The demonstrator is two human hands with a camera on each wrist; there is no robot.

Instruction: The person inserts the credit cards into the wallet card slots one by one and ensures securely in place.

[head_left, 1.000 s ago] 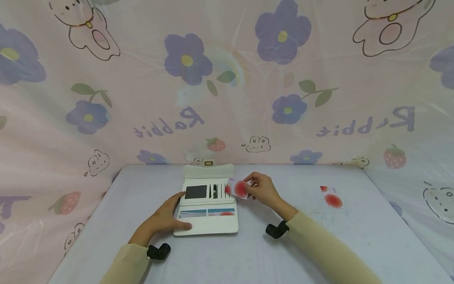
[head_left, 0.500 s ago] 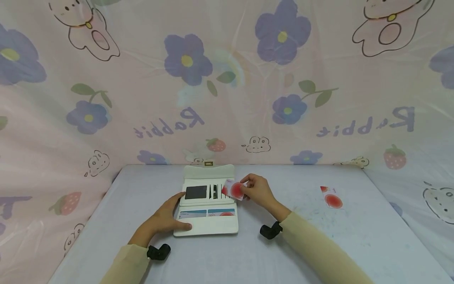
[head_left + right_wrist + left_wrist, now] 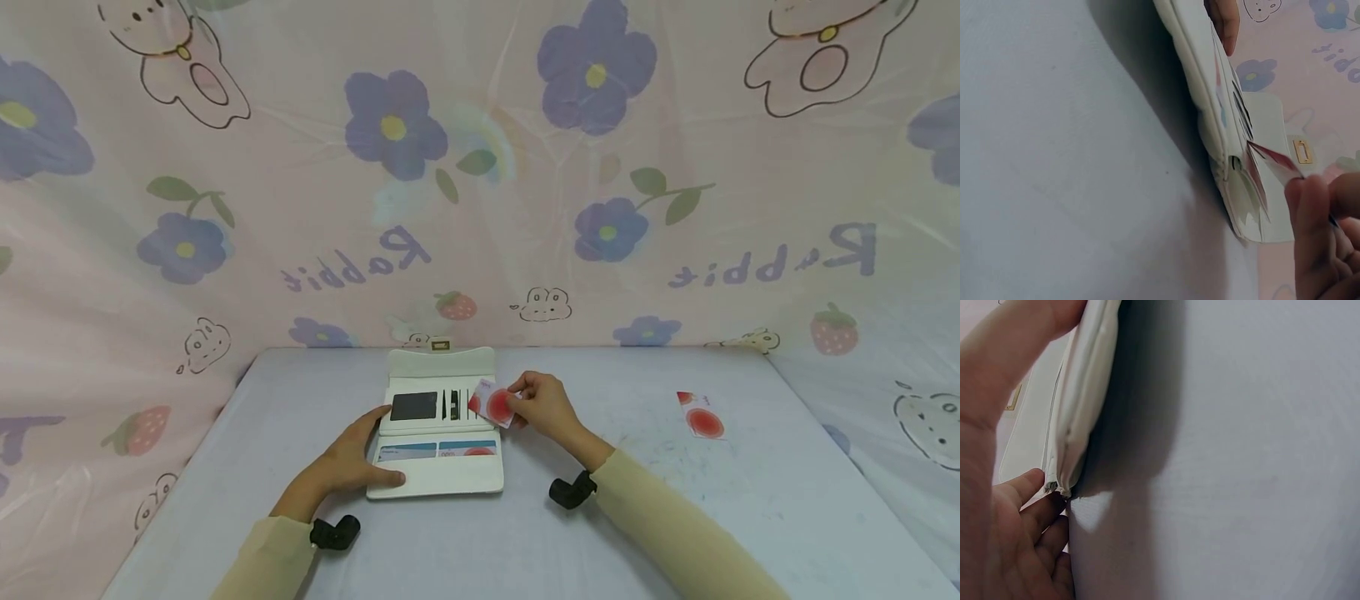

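Note:
A white wallet (image 3: pixel 435 479) lies unfolded on the table in the head view. Cards (image 3: pixel 407 452) show in its lower pocket, and a dark panel (image 3: pixel 414 406) sits beside the narrow slots of its upper half. My left hand (image 3: pixel 348 454) holds the wallet's left side, thumb over the lower flap. Between right thumb and fingers, my right hand (image 3: pixel 551 408) pinches a red-and-white card (image 3: pixel 497 403) at the wallet's right side. The right wrist view shows the card (image 3: pixel 1275 159) tilted, its far corner at the slots; whether it is inside one I cannot tell.
Another red-and-white card (image 3: pixel 703 417) lies alone on the white tabletop (image 3: pixel 637 517) to the right. A patterned cloth (image 3: pixel 480 208) hangs behind the table. Black wrist cameras (image 3: pixel 572 490) sit on both wrists.
Over the last second my right hand has moved slightly left with the card, whose edge now overlaps the wallet's slots more. My left hand and the wallet have stayed put.

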